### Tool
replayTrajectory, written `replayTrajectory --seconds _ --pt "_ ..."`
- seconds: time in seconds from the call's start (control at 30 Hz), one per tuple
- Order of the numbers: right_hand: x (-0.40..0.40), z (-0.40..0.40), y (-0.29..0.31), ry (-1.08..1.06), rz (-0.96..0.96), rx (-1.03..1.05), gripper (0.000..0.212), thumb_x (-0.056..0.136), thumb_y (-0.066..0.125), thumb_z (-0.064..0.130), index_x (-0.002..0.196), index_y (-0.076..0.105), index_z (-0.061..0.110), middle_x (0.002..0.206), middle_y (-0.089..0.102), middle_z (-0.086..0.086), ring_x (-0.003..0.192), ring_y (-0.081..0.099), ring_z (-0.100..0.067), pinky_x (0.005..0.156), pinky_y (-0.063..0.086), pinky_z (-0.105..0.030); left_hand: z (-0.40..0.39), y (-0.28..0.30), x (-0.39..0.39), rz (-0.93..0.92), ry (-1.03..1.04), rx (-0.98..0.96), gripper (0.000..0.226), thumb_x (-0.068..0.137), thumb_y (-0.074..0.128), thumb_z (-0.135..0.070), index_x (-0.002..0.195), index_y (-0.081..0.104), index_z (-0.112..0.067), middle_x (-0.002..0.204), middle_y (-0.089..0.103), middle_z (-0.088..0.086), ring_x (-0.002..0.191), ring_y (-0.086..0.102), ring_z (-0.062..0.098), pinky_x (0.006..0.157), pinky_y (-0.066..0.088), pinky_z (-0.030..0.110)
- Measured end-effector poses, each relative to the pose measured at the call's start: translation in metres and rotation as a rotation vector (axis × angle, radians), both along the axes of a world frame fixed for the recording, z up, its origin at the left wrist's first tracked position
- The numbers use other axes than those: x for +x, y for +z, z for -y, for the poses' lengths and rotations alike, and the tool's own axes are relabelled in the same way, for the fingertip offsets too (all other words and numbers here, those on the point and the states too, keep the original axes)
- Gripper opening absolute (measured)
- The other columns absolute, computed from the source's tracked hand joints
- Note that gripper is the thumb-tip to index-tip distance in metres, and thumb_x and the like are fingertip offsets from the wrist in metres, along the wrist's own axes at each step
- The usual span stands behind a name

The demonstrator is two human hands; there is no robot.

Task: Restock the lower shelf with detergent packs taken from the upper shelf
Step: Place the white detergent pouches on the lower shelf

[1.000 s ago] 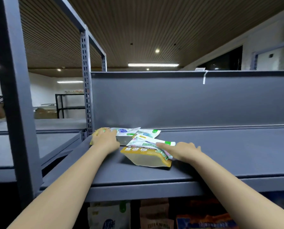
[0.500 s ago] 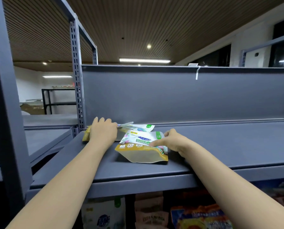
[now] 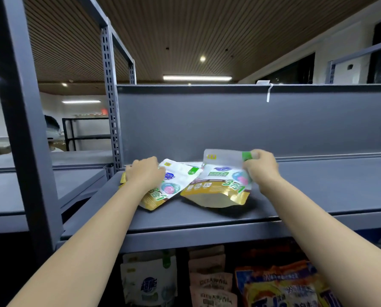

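Bare upper shelf (image 3: 318, 191) rightward

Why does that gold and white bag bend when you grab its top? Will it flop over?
Probably a bit floppy: the right hand pinches the detergent pack by its top corner and the top strip curls. Its gold bottom bulges on the upper shelf, so the contents likely sag low. The glossy film looks slippery, so a corner pinch might slide.
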State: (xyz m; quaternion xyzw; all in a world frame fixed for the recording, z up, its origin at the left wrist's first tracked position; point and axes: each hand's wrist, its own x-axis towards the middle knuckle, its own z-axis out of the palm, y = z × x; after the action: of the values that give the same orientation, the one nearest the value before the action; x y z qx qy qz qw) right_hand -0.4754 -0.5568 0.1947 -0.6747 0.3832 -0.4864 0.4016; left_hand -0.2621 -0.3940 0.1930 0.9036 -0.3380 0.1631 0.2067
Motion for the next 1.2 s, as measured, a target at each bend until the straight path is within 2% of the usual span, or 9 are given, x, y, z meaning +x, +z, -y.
replayTrajectory --seconds 0.13,0.33,0.5,0.57,0.7,0.83,0.97,1.07,1.2 --pt "-0.012 -0.013 0.023 -0.099 0.202 -0.210 0.017 0.080 0.049 0.005 0.077 0.058 0.019 0.071 0.057 0.004 0.068 0.051 -0.018 0.054 0.037 -0.025 -0.003 -0.010 0.013 -0.212 0.059 0.092 0.047 0.094 0.038 -0.041 0.133 0.046 -0.016 0.139 0.050 0.007 0.127 0.045 0.028 0.094 0.035 0.032" --pt "-0.015 -0.032 0.031 0.011 0.349 -0.348 0.011 0.086 0.059 0.015 0.085 0.053 0.024 0.076 0.060 0.012 0.072 0.056 -0.005 0.059 0.042 -0.010 -0.008 -0.001 0.009 -0.371 0.126 -0.179 0.044 0.083 0.050 -0.035 0.119 0.054 -0.009 0.125 0.058 0.014 0.117 0.050 0.034 0.101 0.040 0.040" --pt "-0.017 -0.028 0.010 0.145 0.241 -0.095 0.018 0.079 0.064 0.008 0.095 0.064 0.015 0.097 0.069 -0.007 0.098 0.064 -0.029 0.086 0.054 -0.044 -0.021 0.001 0.004 -0.469 0.144 -0.654 0.042 0.074 0.058 -0.029 0.108 0.062 -0.005 0.111 0.064 0.015 0.102 0.059 0.036 0.091 0.050 0.045" --pt "-0.019 -0.029 0.005 0.157 0.188 -0.051 0.013 0.078 0.059 0.008 0.087 0.067 0.015 0.094 0.070 -0.009 0.099 0.064 -0.032 0.085 0.052 -0.044 -0.026 0.006 0.000 -0.439 0.138 -0.801 0.040 0.075 0.060 -0.028 0.107 0.061 -0.003 0.112 0.063 0.015 0.099 0.060 0.036 0.086 0.052 0.044" --pt "-0.023 -0.033 0.007 0.134 0.075 -0.018 0.014 0.076 0.049 0.005 0.074 0.061 0.012 0.086 0.065 -0.012 0.087 0.059 -0.033 0.067 0.048 -0.035 -0.034 0.011 -0.011 -0.264 0.097 -0.777 0.034 0.086 0.059 -0.030 0.109 0.051 -0.007 0.113 0.054 0.010 0.094 0.050 0.028 0.077 0.039 0.035" --pt "-0.028 -0.041 0.007 0.080 0.006 -0.094 0.015 0.077 0.046 -0.001 0.067 0.056 0.006 0.073 0.056 -0.007 0.076 0.048 -0.027 0.060 0.039 -0.026 -0.045 0.002 -0.024 -0.379 -0.032 -0.862 0.023 0.081 0.061 -0.021 0.099 0.058 -0.008 0.105 0.064 0.011 0.096 0.059 0.032 0.083 0.051 0.041" --pt "-0.039 -0.052 -0.001 0.017 0.047 -0.193 0.018 0.081 0.046 0.001 0.067 0.056 0.006 0.068 0.054 -0.005 0.074 0.046 -0.027 0.053 0.035 -0.027 -0.061 -0.005 -0.046 -0.451 -0.190 -1.058 0.007 0.078 0.061 -0.018 0.081 0.067 -0.020 0.091 0.072 0.001 0.093 0.065 0.025 0.084 0.054 0.038" --pt "-0.054 -0.059 -0.009 -0.082 0.123 -0.269 0.026 0.084 0.044 0.005 0.059 0.044 0.008 0.057 0.044 -0.006 0.069 0.037 -0.027 0.055 0.028 -0.034 -0.073 -0.009 -0.065 -0.491 -0.262 -1.221 0.024 0.089 0.056 -0.014 0.068 0.065 -0.022 0.065 0.067 -0.016 0.069 0.060 0.006 0.055 0.048 0.018" --pt "-0.074 -0.071 -0.015 -0.166 0.254 -0.281 0.031 0.085 0.044 0.004 0.055 0.039 0.009 0.052 0.038 -0.001 0.066 0.033 -0.024 0.056 0.022 -0.032 -0.088 -0.012 -0.087 -0.523 -0.227 -1.422 0.029 0.091 0.054 -0.015 0.063 0.057 -0.021 0.064 0.060 -0.007 0.067 0.051 0.012 0.060 0.042 0.025"
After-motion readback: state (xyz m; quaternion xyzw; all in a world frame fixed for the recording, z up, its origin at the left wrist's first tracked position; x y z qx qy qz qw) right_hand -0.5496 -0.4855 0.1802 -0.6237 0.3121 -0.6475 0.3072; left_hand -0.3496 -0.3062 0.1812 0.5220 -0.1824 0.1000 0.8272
